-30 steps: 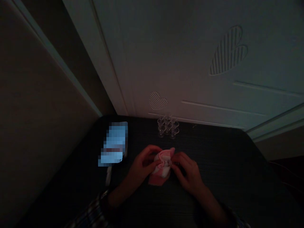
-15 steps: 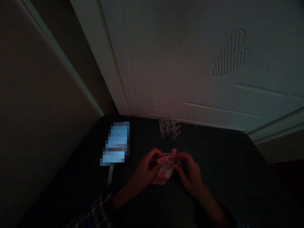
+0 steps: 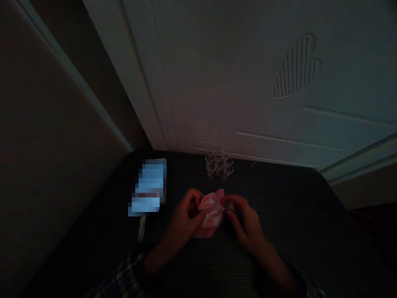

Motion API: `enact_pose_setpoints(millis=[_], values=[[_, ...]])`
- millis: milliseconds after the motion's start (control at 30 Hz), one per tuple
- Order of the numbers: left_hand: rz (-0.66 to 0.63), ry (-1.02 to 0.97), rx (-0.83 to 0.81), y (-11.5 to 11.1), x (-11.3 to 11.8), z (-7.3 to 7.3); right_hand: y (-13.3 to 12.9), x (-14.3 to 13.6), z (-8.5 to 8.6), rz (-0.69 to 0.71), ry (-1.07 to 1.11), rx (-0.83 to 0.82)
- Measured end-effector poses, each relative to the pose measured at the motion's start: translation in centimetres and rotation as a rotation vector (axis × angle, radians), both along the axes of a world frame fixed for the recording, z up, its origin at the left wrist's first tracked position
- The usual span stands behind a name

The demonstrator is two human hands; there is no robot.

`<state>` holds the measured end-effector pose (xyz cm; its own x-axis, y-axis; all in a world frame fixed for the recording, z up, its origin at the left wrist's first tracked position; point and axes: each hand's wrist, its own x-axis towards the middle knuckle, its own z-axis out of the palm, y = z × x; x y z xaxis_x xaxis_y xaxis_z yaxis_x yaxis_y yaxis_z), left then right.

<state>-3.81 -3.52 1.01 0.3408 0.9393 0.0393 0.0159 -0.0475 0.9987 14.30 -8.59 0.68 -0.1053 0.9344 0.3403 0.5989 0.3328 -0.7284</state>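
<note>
Low at the centre, a pink and white cloth is bunched in my left hand, whose fingers and thumb close round it. A small clear stemmed glass lies on its side against the cloth, its bowl toward my left thumb. My right hand pinches the glass at its foot between thumb and fingers. Part of the bowl is hidden by the cloth and my left thumb. The light is dim, so fine detail is lost.
Several small clear stemmed glasses stand grouped at the back of the dark table. On the left a bright, blurred-out screen has a pale strip below it. Behind rises a white panel with heart reliefs.
The glass has turned and shows more clearly between my hands. The cloth is spread more openly around it. My whole view has shifted slightly.
</note>
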Motion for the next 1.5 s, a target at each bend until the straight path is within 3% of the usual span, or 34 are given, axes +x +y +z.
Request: enact_pose_setpoints(millis=[433,633,767,933,1067,1300,1500], values=[[0.115,-0.046,0.051,0.1,-0.2,0.9,-0.2,0.1,-0.1,-0.035,-0.064,0.016],[-0.005,0.067,0.171,0.0,-0.8,1.2,-0.2,0.1,0.0,-0.126,0.014,0.050],[-0.020,0.125,0.231,-0.1,-0.6,1.2,-0.2,0.2,0.0,-0.166,0.070,0.062],[-0.024,0.285,0.408,0.2,-0.8,1.3,-0.3,0.2,-0.2,-0.167,0.141,0.041],[-0.092,0.292,0.496,0.3,-0.8,1.4,-0.4,0.3,-0.2,-0.163,0.191,0.024],[-0.325,0.204,0.455,0.0,-0.3,1.0,-0.4,0.5,0.0,-0.143,0.328,0.003],[-0.274,0.199,0.440,-0.1,-0.5,0.5,-0.4,0.4,0.1,-0.101,0.343,0.001]])
